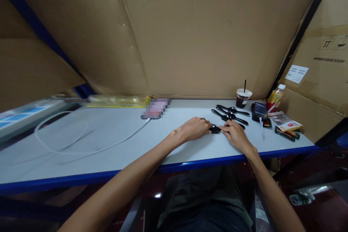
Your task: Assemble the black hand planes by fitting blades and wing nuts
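Observation:
Both hands are closed on a black spokeshave [214, 129], low over the white tabletop. My left hand [198, 129] wraps its left end, with the fingers curled and the knuckles up. On the other side, my right hand [234, 135] pinches the right end with thumb and fingers. Only the short middle part shows between the hands; the handles are hidden under the fingers. Just beyond my right hand lie several more black spokeshaves [237, 118], close together, with slim handles and pale bits at their centres.
A lidded drink cup [243, 98], a juice bottle [275, 98], a dark phone [260, 110] and a packet [286, 121] stand or lie at right. A pink phone [156, 108] trails a white cable [119, 144] leftwards. Cardboard [190, 36] walls the back; a blue edge [187, 167] borders the front.

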`<state>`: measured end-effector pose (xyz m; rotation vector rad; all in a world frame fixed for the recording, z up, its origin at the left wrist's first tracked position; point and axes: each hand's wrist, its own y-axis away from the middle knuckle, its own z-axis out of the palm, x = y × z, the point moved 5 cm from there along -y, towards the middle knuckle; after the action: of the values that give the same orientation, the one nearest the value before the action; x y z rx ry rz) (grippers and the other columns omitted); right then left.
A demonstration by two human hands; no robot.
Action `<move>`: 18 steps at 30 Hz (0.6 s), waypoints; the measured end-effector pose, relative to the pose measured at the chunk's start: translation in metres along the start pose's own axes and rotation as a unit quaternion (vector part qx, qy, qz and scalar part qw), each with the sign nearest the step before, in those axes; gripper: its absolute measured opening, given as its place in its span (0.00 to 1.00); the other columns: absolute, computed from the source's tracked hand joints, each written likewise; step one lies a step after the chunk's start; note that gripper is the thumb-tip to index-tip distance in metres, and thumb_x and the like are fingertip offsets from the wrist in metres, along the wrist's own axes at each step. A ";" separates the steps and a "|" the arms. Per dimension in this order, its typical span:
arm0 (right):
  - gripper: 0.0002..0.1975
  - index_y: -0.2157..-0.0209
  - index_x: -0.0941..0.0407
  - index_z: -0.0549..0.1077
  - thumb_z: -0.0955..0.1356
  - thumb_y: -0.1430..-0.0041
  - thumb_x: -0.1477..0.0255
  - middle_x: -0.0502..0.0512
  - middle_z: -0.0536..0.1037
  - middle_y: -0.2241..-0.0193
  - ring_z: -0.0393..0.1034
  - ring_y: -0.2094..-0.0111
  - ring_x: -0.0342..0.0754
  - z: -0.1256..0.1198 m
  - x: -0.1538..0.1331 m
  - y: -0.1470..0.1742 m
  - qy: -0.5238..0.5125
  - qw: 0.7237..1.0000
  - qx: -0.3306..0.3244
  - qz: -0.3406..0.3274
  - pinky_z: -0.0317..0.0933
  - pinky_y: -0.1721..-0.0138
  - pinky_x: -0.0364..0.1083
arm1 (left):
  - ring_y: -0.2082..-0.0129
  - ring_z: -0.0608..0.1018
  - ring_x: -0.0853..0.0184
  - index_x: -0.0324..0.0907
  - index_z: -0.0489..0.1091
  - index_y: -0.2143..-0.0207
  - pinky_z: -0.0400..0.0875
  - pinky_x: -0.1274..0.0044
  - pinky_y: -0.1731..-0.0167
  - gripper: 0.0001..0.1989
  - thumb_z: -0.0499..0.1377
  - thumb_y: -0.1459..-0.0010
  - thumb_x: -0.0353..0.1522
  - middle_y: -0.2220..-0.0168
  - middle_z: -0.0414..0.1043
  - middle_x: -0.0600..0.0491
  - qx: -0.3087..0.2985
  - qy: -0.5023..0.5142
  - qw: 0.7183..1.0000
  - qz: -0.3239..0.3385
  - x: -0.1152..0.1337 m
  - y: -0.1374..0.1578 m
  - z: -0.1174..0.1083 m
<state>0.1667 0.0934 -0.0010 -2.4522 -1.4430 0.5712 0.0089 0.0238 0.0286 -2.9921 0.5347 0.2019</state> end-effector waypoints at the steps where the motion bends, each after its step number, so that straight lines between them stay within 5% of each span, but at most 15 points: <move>1: 0.15 0.48 0.48 0.79 0.65 0.31 0.74 0.55 0.74 0.61 0.65 0.57 0.51 0.000 0.000 0.000 -0.001 1.000 0.001 0.001 0.59 0.53 0.49 | 0.61 0.79 0.61 0.40 0.73 0.57 0.67 0.74 0.65 0.12 0.52 0.30 0.35 0.60 0.79 0.46 -0.003 -0.002 1.000 -0.002 0.000 0.000 -0.001; 9: 0.14 0.48 0.50 0.79 0.66 0.32 0.73 0.55 0.75 0.59 0.68 0.55 0.50 0.000 0.002 0.000 -0.019 1.000 0.006 0.017 0.60 0.48 0.50 | 0.61 0.78 0.61 0.45 0.73 0.57 0.63 0.75 0.68 0.09 0.53 0.33 0.35 0.57 0.79 0.50 -0.046 0.091 0.995 -0.019 -0.017 0.006 -0.009; 18: 0.14 0.48 0.55 0.78 0.67 0.32 0.72 0.58 0.77 0.54 0.68 0.49 0.53 -0.012 -0.006 0.001 0.045 0.995 -0.053 0.065 0.60 0.47 0.47 | 0.61 0.78 0.62 0.46 0.75 0.57 0.62 0.75 0.67 0.13 0.52 0.36 0.29 0.58 0.80 0.50 -0.025 0.121 0.991 -0.042 -0.032 0.006 -0.004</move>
<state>0.1701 0.0879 0.0112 -2.6329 -1.3176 0.4120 -0.0221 0.0285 0.0372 -3.0999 0.4288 -0.1596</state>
